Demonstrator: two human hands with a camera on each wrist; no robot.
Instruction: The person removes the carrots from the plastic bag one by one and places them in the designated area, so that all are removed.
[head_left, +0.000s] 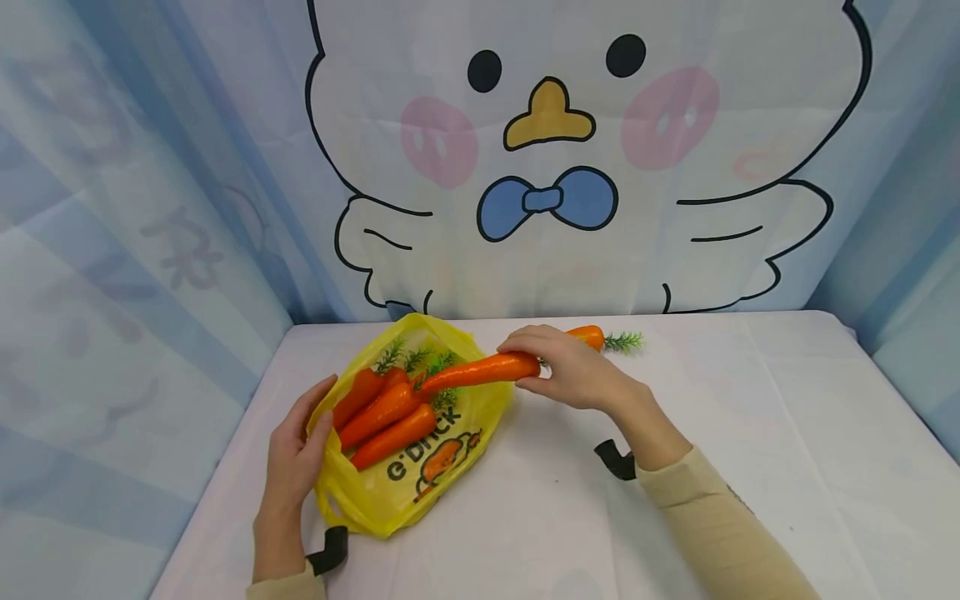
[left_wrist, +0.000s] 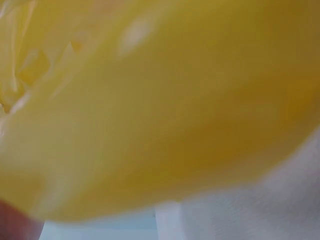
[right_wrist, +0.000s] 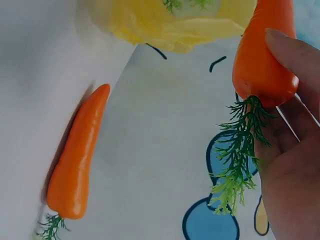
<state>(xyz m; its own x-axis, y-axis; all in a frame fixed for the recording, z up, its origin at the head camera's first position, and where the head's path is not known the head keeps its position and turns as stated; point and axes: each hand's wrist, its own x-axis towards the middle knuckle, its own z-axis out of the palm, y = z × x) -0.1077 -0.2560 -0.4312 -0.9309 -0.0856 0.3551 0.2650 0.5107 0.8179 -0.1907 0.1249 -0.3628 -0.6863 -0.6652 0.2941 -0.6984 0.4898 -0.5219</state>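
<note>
Right hand [head_left: 562,367], head view: grips a carrot [head_left: 480,372] by its thick end, tip over the yellow bag [head_left: 480,408].
Left hand [head_left: 292,454], head view: holds the bag's rim; more carrots [head_left: 382,417] lie inside.
Bag, left wrist view: blurred, filling most of it.
Loose carrot [right_wrist: 77,155], right wrist view: lies on the white table [right_wrist: 30,100].

Soft, even light brightens the head view, the left wrist view blurs the yellow bag [left_wrist: 165,110], and the dimmer right wrist view shows a narrow shadow beside the loose carrot [right_wrist: 77,160].
</note>
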